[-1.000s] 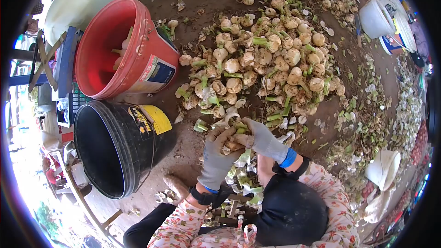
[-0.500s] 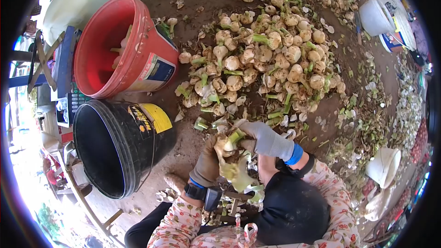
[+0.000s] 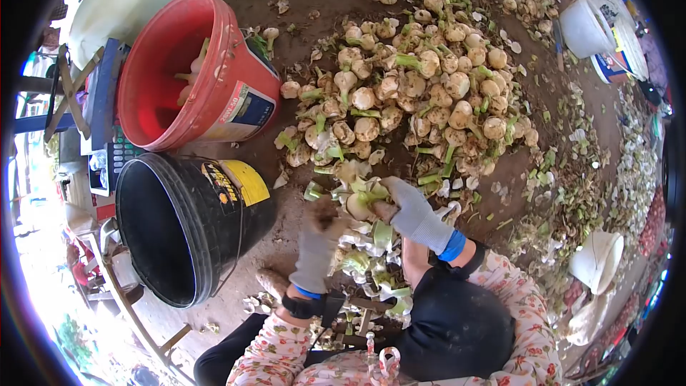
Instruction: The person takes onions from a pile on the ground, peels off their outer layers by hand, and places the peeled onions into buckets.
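Observation:
My right hand (image 3: 418, 218), in a grey glove with a blue cuff, is closed on the green stem of a garlic bulb (image 3: 359, 205). The bulb is pale and smooth, with loose leafy skin beside it. Just left of it is my left hand (image 3: 312, 254), gloved too, with dirty fingertips smeared by motion; whether anything is in them I cannot make out. Under both hands lie peeled skins and stem pieces (image 3: 382, 234). Ahead, a big pile of garlic bulbs (image 3: 429, 86) with short cut stems covers the ground.
To the left a black bucket (image 3: 246, 232) lies tipped toward the left, below a red bucket (image 3: 236, 111) with a few bulbs inside. Peelings (image 3: 564, 171) litter the ground at right, near a white container (image 3: 597, 261). White buckets (image 3: 586, 25) stand farther off.
My left hand has come away from the bulb, moving left and pulling off outer skin. More of the pale bulb shows. My right hand still holds it.

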`<state>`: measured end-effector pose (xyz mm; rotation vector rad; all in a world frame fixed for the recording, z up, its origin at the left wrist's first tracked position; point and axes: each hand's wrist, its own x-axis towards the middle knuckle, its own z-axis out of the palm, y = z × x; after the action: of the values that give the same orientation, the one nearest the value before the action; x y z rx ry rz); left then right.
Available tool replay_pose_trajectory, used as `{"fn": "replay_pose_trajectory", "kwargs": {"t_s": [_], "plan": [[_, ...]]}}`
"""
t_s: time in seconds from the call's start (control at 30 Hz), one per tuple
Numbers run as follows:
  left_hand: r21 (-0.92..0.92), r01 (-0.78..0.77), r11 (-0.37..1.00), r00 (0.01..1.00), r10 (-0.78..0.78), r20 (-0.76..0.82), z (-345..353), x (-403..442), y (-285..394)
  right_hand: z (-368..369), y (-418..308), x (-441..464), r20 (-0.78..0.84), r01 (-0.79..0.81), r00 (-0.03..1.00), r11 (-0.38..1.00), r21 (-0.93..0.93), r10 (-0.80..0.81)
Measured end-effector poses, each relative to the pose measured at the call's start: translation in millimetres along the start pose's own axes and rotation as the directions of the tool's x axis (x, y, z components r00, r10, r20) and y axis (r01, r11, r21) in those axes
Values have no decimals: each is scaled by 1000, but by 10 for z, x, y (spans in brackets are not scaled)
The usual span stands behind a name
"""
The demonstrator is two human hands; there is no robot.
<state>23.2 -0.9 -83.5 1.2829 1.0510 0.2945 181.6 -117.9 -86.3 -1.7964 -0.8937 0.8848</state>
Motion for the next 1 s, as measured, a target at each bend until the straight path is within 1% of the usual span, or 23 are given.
{"fn": "replay_pose_trajectory", "kwargs": {"t_s": [0.03,0.07,0.1,0.13,0.17,0.2,0.3,0.4,0.43,0.47,0.5,0.57,0.6,0.63,0.67,0.7,0.73,0.83,0.87,0.9,0.93,0.97,1.0], "plan": [[-29,-15,999,997,17,71,133,-47,97,19,-16,11,11,19,1000,999,-46,-18],[-64,-90,994,993,95,70,152,-23,8,38,-55,6,25,94,995,995,-16,-94],[-165,6,986,995,11,96,142,-25,85,3,-38,13,68,0,998,987,160,-11],[-261,107,959,988,-73,134,120,-37,212,-59,6,16,125,-104,990,939,327,66],[-350,211,913,971,-156,179,97,-48,275,-101,33,21,195,-213,972,853,476,134],[-418,195,887,969,-109,220,84,-39,237,-174,-96,15,224,-255,960,850,461,166],[-339,18,940,990,30,137,142,-118,195,-155,-180,-24,236,-207,965,880,427,112],[-323,185,928,974,-129,188,127,-107,162,-86,-154,-35,349,-237,933,876,420,86],[-491,288,822,947,-169,273,111,-102,172,-112,-159,-29,358,-326,921,801,501,151],[-627,389,675,913,-189,362,81,-100,184,-161,-177,-21,375,-406,902,711,574,213],[-725,480,494,873,-187,450,56,-98,194,-196,-180,-21,399,-477,876,606,637,270],[-709,346,614,909,-32,416,22,-92,204,-200,-76,-59,342,-360,928,605,710,151],[-602,170,781,937,60,343,2,-69,127,-197,-38,-76,311,-302,946,597,743,92],[-450,-16,893,952,151,266,-18,-46,50,-214,-47,-80,362,-281,932,707,649,38],[-101,-285,953,939,299,172,-42,60,-230,-246,-81,-80,415,-240,910,803,545,-10],[-74,-224,972,965,232,125,26,6,-48,-278,-123,-76,472,-184,880,882,433,-49],[-53,-159,986,984,163,78,96,-49,139,-314,-179,-73,481,-171,872,861,478,-94],[-397,-68,915,980,135,144,50,-12,71,-410,-332,-72,491,-146,842,782,606,-224],[-784,258,565,962,-77,262,1,29,66,-349,-254,-58,336,77,857,742,666,-390],[-740,207,640,969,-31,244,-17,21,65,-289,-177,-45,164,298,828,667,683,-537],[-691,149,708,973,18,229,-33,0,63,-269,-60,47,218,415,761,717,560,-611],[-637,85,766,974,71,215,-51,-8,71,-258,26,97,287,532,687,731,426,-667],[-617,79,783,972,78,224,-74,-8,84,-198,-37,42,693,-127,720,988,88,31]]}}
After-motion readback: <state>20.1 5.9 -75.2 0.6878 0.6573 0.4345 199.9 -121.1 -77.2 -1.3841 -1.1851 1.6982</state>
